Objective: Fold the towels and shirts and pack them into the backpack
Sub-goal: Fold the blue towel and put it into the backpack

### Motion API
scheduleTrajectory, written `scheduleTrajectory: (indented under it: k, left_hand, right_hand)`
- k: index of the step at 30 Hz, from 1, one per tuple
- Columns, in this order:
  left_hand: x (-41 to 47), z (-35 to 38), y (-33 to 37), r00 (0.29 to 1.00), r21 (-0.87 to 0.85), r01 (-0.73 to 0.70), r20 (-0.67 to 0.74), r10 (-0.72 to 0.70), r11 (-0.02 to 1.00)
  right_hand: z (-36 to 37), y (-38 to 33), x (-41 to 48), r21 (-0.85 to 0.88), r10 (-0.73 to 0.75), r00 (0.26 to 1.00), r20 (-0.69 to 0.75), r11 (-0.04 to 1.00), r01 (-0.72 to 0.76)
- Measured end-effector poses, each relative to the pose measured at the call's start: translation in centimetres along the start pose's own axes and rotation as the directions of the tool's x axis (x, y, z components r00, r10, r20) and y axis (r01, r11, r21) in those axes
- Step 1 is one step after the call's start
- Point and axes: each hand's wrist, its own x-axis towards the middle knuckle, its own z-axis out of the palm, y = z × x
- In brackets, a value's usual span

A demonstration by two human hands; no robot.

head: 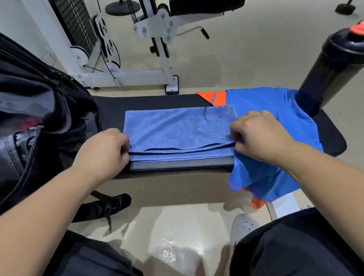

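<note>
Two hands hold the folded periwinkle-blue microfibre towel [175, 127], which lies flat on the black padded desk [150, 101]. The left hand [103, 154] pinches the near left corner of its top layer and the right hand [260, 136] pinches the near right corner, so the hands are apart at the towel's two ends, each clamped on cloth. The top layer's near edge sags slightly between them. A bright blue sports shirt with orange trim [285, 109] lies just right of the towel, touching it and draping over the desk's near edge under the right wrist. A black backpack [15, 99] stands at the left, beside the towel. A black bottle with an orange cap [335, 65] stands at the desk's far right.
</note>
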Motion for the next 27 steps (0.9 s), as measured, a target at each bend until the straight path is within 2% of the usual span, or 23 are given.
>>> scheduleTrajectory:
  k: [3,5,8,10,13,15,17,19,21,27]
  left_hand:
    - [0.3,-0.9,-0.3,0.996,-0.007,0.021,-0.089,-0.021,1.000]
    - [0.2,-1.4,-0.6,0.996,-0.012,0.009,-0.084,-0.010,1.000]
    - [-0.3,-0.9,-1.0,0.998,0.004,-0.052,0.023,0.052,0.999]
    - [-0.4,-0.6,-0.9,0.992,0.023,-0.049,0.115,0.046,0.999]
    - [-0.4,-1.2,-0.3,0.981,-0.014,-0.021,0.192,0.023,1.000]
    - [-0.3,-1.7,0.3,0.982,-0.052,0.014,0.189,-0.004,0.999]
    - [-0.2,-1.8,1.0,0.991,-0.079,0.044,0.133,-0.034,0.996]
    - [0.4,-1.6,1.5,0.995,-0.116,0.091,0.050,-0.086,0.989]
    - [1.2,-1.0,1.5,0.988,-0.133,0.155,0.010,-0.155,0.979]
    - [2.8,1.6,0.9,0.950,0.023,0.262,0.170,-0.262,0.965]
  right_hand:
    - [-1.1,0.4,-0.2,0.181,0.050,0.988,-0.145,0.983,-0.023]
    - [-1.4,0.7,-0.5,0.249,0.018,0.989,-0.148,0.968,0.020]
    - [-0.7,1.0,-0.8,0.223,-0.087,0.996,0.004,0.971,0.084]
    - [-0.1,1.0,-0.7,0.169,-0.097,0.987,0.125,0.983,0.075]
    - [-0.2,0.9,-0.4,0.102,-0.103,0.977,0.186,0.991,0.085]
    - [-0.6,0.5,-0.2,0.023,-0.063,0.983,0.170,0.998,0.060]
    - [-1.0,-0.5,0.5,-0.031,-0.004,0.996,0.089,0.999,0.007]
    - [-1.0,-2.0,1.4,0.029,0.042,0.999,-0.017,0.999,-0.042]
    - [-0.7,-3.8,2.5,0.122,0.084,0.996,-0.029,0.989,-0.079]
    - [2.3,-6.5,4.9,0.131,0.095,0.960,0.263,0.983,-0.133]
